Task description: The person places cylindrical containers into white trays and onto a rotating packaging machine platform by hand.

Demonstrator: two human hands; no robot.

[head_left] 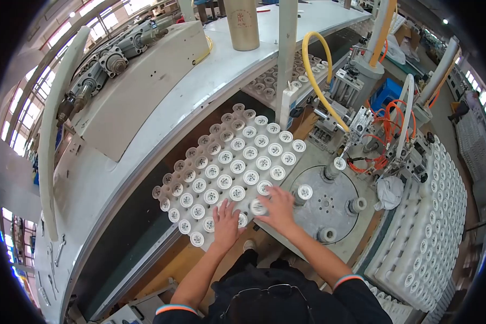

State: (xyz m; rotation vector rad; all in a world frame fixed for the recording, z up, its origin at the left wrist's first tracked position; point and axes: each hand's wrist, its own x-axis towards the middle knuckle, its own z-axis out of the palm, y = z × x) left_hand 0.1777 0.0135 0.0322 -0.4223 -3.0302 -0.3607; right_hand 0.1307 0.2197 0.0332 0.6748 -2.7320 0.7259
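Note:
A pale tray [223, 208] carries rows of white, round, cup-like parts [224, 181] with dark patterned centres. My right hand [279, 211] curls its fingers around one such white cup-like part [258, 206] at the tray's right edge. Resting over the near side of the tray, my left hand [227, 224] has its fingers apart and lies beside another white part [242, 220]. Just right of my right hand is a round grey turntable [326, 189]. White parts sit in two of its holders [305, 191], and other holders [357, 204] show open tops.
A machine with metal cylinders [346, 86], a yellow hose [311, 40] and orange tubes [386, 121] stands behind the turntable. Stacked trays of white parts [432, 232] are at right. A grey post [287, 54] rises behind the tray. A curved white table [162, 127] runs along the left.

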